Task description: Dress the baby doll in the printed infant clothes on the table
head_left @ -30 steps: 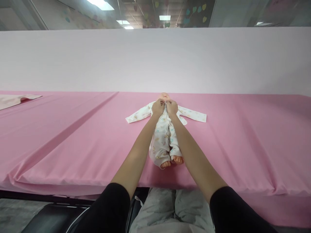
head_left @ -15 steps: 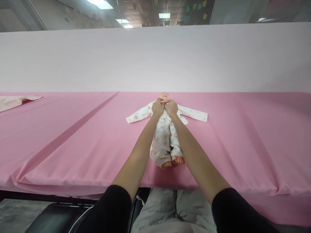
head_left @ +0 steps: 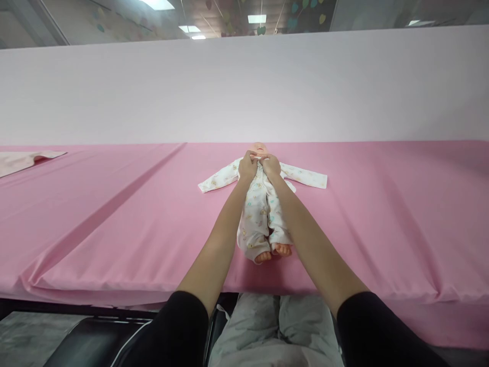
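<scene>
A: Where is the doll?

B: On its back on the pink-covered counter, straight in front of the person, feet toward them and head at the far end.

A: And the hands?

B: Both are at the neck of the suit, just below the chin. The left hand has its fingers bent in on the collar, and the right hand pinches it from the other side. The exact grip is too small to make out.

A: Why hold it there, from both sides?

B: Probably so that the two edges of the neckline can be managed together, with neither side pulling the doll askew. Lying square to the person, it is within even reach of both arms.

A: The sleeves stick straight out.

B: Yes, one to each side. That likely keeps them out from under the wrists.

A: Any containers?

B: Only the suit serves as one: the doll is inside, with head and feet showing. No doll hands show at the cuffs, so I can't tell whether its arms are in the sleeves.

A: Anything else?

B: A pale cloth lies at the far left, well apart.
</scene>
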`<state>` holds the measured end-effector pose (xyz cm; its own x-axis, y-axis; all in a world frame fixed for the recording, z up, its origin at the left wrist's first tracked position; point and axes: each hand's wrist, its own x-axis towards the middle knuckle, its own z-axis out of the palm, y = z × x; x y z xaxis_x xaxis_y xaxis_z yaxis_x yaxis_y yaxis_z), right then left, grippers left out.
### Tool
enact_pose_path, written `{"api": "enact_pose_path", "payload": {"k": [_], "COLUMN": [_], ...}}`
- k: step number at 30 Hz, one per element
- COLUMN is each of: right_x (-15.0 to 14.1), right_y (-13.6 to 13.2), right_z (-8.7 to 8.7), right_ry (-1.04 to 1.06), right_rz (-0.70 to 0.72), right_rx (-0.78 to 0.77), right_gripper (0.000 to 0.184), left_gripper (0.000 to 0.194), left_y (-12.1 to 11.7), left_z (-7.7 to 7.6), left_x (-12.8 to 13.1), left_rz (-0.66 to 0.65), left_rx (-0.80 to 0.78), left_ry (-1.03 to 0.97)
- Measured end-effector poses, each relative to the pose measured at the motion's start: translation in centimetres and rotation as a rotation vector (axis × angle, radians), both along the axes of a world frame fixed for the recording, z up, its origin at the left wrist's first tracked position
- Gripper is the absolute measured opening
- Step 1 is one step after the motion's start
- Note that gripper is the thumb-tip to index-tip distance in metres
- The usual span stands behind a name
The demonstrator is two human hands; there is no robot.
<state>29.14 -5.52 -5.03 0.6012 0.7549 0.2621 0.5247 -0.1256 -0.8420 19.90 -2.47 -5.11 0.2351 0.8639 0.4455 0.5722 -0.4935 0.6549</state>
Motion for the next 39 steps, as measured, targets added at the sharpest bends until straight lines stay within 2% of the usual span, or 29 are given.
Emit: {"api": "enact_pose_path", "payload": {"k": [4,8,13,20,23,30,39], "right_x": [0.3,-0.1,-0.8,-1.7,-1.8,-1.6,-1.4], "right_y": [0.0,-0.4,-1.3,-3.5,-4.2,-4.5,-4.3], "right_z": [-0.1,-0.2,-0.3,-1.2,-1.5,-1.6,-2.1], "right_ry": [0.086,-0.092,-0.205,-0.318,-0.314,-0.288,-0.157], "right_rz": [0.028,-0.061,-0.017,-0.002,-0.021,-0.092,0.041], "right_rx": [0.012,0.019,0.048,0.1,0.129,0.145,0.364], "right_gripper": [0.02,0.025,0.033,0.028,0.03,0.021,0.022], "left_gripper": [0.025,0.031,0.034,0.032,0.031,0.025,0.02], "left_y": [-0.3,-0.5,-1.2,-3.3,-3.5,-3.2,-3.4], "left_z": [0.2,0.2,-0.2,-0.6,-0.9,-1.2,-1.3], "left_x": [0.3,0.2,-0.4,-1.3,-1.5,-1.5,-1.9], "left_rz": [-0.007,-0.028,-0.032,-0.028,-0.05,-0.093,-0.158], "left_rx": [0.097,0.064,0.07,0.089,0.12,0.167,0.198], "left_ry": [0.084,0.082,0.057,0.016,0.037,0.0,-0.129]}}
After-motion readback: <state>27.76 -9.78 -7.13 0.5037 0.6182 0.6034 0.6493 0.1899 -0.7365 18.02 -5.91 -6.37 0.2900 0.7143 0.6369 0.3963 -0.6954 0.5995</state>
